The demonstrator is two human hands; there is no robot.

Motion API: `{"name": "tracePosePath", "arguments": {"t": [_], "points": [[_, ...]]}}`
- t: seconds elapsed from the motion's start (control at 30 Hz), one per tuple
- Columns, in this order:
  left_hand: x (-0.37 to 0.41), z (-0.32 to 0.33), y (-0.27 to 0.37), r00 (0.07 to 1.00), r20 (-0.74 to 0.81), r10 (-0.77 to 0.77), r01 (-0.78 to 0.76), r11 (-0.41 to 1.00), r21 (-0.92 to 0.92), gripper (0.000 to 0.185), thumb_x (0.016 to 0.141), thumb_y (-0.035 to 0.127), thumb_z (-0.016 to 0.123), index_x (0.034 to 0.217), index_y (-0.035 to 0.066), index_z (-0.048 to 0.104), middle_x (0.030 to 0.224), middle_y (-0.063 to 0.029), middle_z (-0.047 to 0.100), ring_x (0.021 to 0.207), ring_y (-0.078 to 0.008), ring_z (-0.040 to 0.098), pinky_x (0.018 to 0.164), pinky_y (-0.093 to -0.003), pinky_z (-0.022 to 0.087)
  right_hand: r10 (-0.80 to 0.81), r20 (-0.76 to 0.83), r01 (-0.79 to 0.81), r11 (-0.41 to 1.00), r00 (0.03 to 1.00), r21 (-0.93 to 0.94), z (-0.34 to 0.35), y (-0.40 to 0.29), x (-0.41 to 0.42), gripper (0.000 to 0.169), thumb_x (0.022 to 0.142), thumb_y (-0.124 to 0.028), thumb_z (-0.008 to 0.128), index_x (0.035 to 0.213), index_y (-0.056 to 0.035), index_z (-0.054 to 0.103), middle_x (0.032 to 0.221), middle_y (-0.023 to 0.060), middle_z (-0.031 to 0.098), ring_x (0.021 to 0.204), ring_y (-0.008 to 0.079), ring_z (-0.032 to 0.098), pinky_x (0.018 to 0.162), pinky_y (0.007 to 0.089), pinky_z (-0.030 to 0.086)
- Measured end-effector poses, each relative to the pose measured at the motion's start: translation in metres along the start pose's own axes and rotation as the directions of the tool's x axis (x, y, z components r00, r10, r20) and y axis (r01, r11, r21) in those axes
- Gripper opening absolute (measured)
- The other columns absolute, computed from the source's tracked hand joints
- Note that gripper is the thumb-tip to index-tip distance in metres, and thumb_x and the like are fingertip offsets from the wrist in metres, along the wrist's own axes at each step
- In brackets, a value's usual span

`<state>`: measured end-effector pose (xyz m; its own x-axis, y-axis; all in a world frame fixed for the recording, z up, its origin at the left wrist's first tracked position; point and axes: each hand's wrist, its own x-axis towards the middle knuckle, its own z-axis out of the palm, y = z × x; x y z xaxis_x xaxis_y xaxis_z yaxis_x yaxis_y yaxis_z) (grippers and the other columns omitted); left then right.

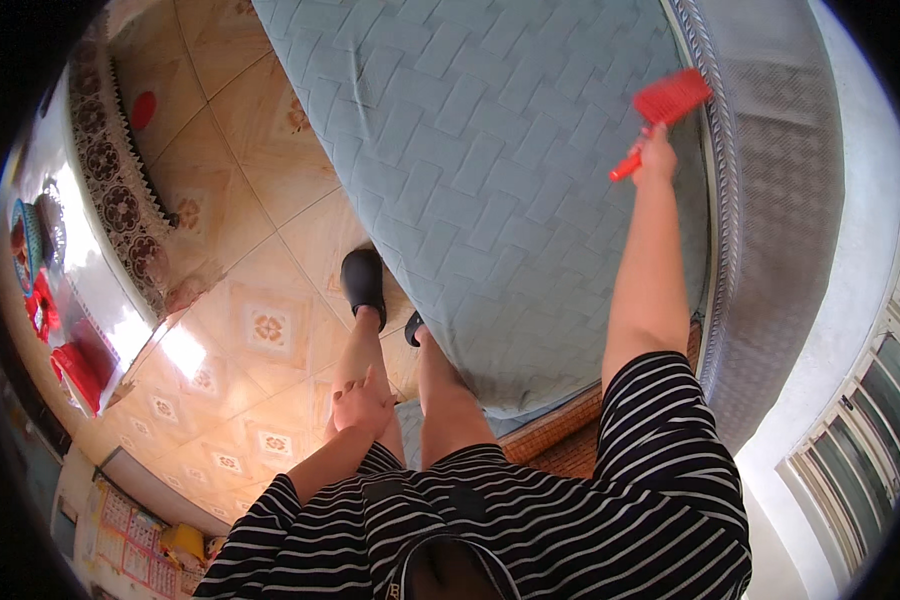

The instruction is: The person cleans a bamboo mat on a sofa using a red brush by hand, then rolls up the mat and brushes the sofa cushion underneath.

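My right hand (656, 154) grips the handle of a red bed brush (673, 97), its bristle end blurred. The arm is stretched out over a light blue-grey mattress cover (457, 187) with a woven-block pattern. The brush head is close to the silver rope-like trim (722, 150) of a grey padded headboard (780, 165); whether the bristles touch the cover, I cannot tell. Holding nothing, my left hand (364, 405) rests on my leg near the knee, fingers slightly apart.
Orange-brown woven matting (562, 431) shows under the cover's near corner. Patterned floor tiles (270, 326) lie at left, with a red oval object (144, 110) on them. A lace-edged table (120, 300) carries a blue basket (26, 247) and red items. A barred window (862, 427) is at right.
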<state>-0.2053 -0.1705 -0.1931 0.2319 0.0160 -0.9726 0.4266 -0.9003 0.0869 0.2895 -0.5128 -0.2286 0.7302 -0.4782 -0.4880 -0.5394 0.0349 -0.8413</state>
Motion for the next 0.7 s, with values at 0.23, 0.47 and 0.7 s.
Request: {"name": "tracePosePath", "arguments": {"t": [0.23, 0.47, 0.7], "points": [[-0.005, -0.002, -0.002, 0.998, -0.023, -0.06, 0.06, 0.998, -0.011, 0.077, 0.088, 0.049, 0.056, 0.15, 0.012, 0.029, 0.136, -0.0083, 0.054, 0.13, -0.0242, 0.044, 0.104, -0.0436, 0.035, -0.145, 0.601, 0.57, 0.547, 0.786, -0.613, 0.146, 0.126, -0.263, 0.032, 0.098, -0.038, 0.046, 0.101, -0.0057, 0.049, 0.076, 0.0215, 0.064, 0.071, 0.0444, 0.063, 0.061, 0.0542, 0.048], [0.0, 0.008, -0.01, 0.997, -0.062, -0.05, 0.045, 0.996, -0.071, 0.079, 0.086, 0.05, 0.057, 0.15, 0.012, 0.03, 0.135, -0.0096, 0.054, 0.13, -0.0255, 0.044, 0.105, -0.0432, 0.035, 0.023, 0.909, 0.803, 0.461, 0.415, -0.378, 0.118, 0.15, -0.345, 0.029, 0.091, -0.037, 0.06, 0.096, -0.0096, 0.052, 0.077, 0.0132, 0.065, 0.067, 0.038, 0.064, 0.056, 0.0483, 0.049], [-0.006, 0.011, -0.021, 0.995, -0.057, -0.08, 0.071, 0.987, -0.143, 0.077, 0.085, 0.048, 0.059, 0.148, 0.012, 0.033, 0.134, -0.009, 0.055, 0.129, -0.0244, 0.045, 0.105, -0.0428, 0.035, -0.652, 0.346, 0.718, 0.472, 0.675, -0.512, 0.153, 0.068, -0.186, 0.031, 0.093, -0.027, 0.059, 0.112, -0.0031, 0.056, 0.096, 0.0191, 0.067, 0.087, 0.0395, 0.065, 0.072, 0.0461, 0.052]]}}
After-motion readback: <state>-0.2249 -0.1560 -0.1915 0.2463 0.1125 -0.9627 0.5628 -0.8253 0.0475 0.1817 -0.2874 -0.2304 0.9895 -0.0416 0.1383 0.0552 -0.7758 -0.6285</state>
